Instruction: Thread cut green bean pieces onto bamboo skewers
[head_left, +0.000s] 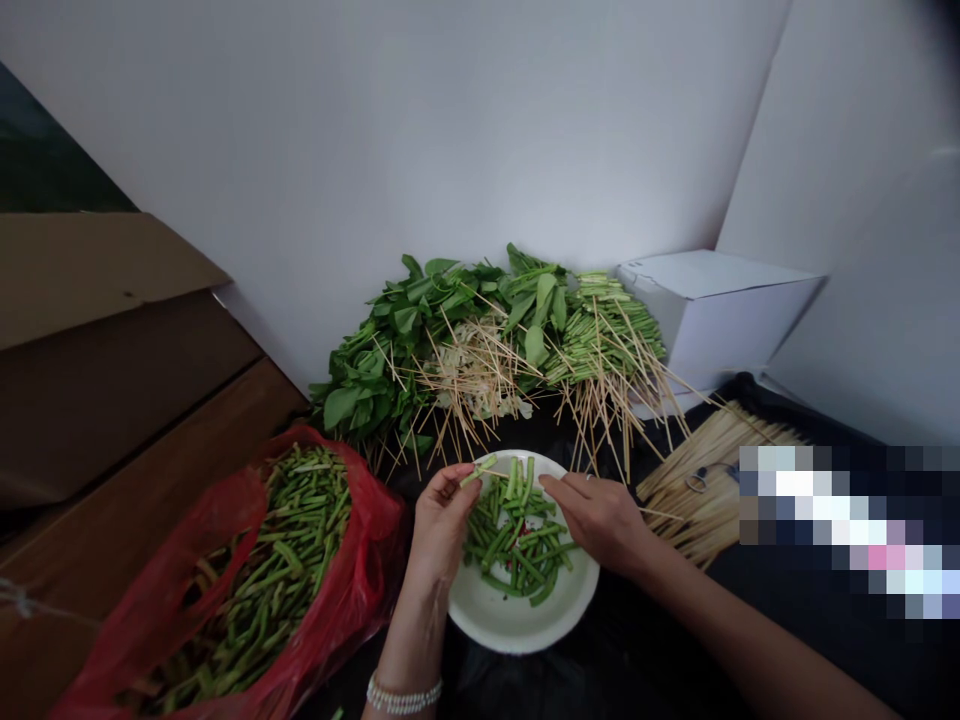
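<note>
Over the white bowl [517,640], both my hands are at work. My left hand [442,510] pinches a short piece of green bean [478,470] between thumb and fingers. A thin bamboo skewer [660,514] is gripped by my right hand [600,510], its blunt end sticking out behind the hand. Cut bean pieces [520,478] stand side by side on the skewer, between the two hands. Loose green bean pieces [525,560] lie in the bowl beneath. The skewer's tip reaches toward the piece in my left hand; whether it has gone through is too small to tell.
A red plastic bag [367,540] full of cut beans [292,550] sits left. Behind the bowl lie skewered leafy greens [397,320], pale skewered slices [472,360] and skewered beans [607,330]. Loose skewers [690,480] with scissors [701,480], a white box [735,310] and cardboard [97,270] surround.
</note>
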